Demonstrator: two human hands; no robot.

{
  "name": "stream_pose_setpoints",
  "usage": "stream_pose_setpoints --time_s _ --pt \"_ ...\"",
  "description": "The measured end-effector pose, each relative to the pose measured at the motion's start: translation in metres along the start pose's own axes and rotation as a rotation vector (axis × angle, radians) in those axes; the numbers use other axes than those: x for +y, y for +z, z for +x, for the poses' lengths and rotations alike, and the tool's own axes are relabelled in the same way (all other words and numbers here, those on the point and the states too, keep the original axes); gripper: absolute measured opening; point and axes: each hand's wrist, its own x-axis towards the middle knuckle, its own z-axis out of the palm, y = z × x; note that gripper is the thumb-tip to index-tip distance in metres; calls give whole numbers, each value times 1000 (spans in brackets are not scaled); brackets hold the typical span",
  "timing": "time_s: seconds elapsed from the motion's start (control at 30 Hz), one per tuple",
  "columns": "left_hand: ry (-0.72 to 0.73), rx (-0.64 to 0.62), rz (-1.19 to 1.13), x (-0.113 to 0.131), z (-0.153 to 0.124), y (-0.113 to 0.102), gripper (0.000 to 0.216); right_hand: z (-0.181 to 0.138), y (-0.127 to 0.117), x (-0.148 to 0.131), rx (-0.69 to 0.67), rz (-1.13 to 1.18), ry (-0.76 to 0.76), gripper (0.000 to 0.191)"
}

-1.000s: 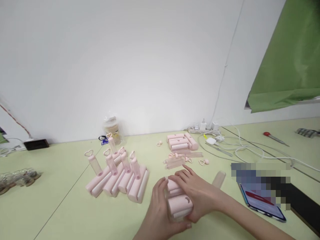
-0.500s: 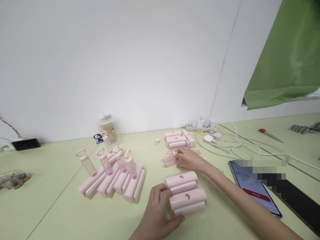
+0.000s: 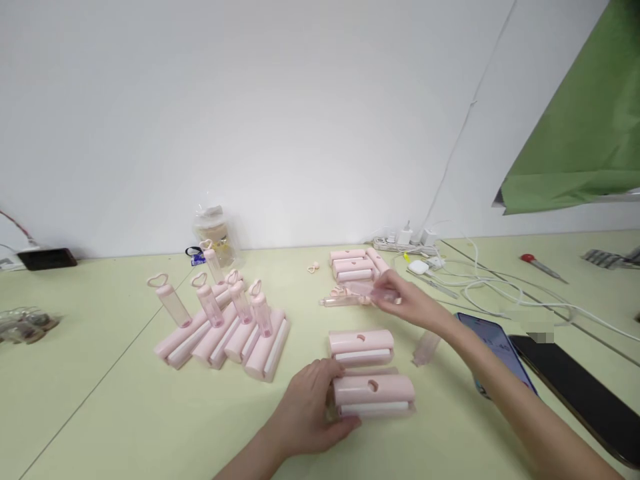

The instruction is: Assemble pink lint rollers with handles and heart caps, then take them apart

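Note:
My left hand [image 3: 307,407] is closed around the left end of a pale pink casing [image 3: 375,390] with a heart-shaped hole and a white strip along its front. A similar casing [image 3: 360,341] lies just behind it. Pinched in my right hand [image 3: 413,305] is a translucent pink tube [image 3: 357,288], raised over another clear tube [image 3: 336,301] and some small pink loop caps. A further clear tube [image 3: 426,348] lies under my right forearm. At the left, several pink casings [image 3: 267,347] have clear tubes with heart-shaped loops [image 3: 159,281] standing tilted in their holes.
More pink casings [image 3: 350,268] lie at the back beside a power strip [image 3: 400,245] and loose white cables [image 3: 480,283]. Two phones, one lit [image 3: 493,343] and one dark [image 3: 575,393], are at the right. A plastic bag [image 3: 215,233] stands against the wall.
My right hand has lifted a tube off the group on the table. The casing in my left hand has separated from the one behind it. The view has shifted slightly.

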Motion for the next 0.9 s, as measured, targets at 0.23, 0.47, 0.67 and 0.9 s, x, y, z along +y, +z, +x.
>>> stream_pose_setpoints --time_s 0.23,0.47,0.67,0.9 --pt "56 -67 -38 2 2 -3 51 -67 -21 -42 31 171 -20 7" --pt "60 -72 -25 2 2 -3 51 -77 -14 -61 -70 -294 -204 14" --pt "52 -87 -57 3 2 -4 49 -57 -26 -79 -311 -180 -150 10" --pt "7 -105 -89 4 3 -6 51 -43 -25 -82 -431 -88 -86 14"
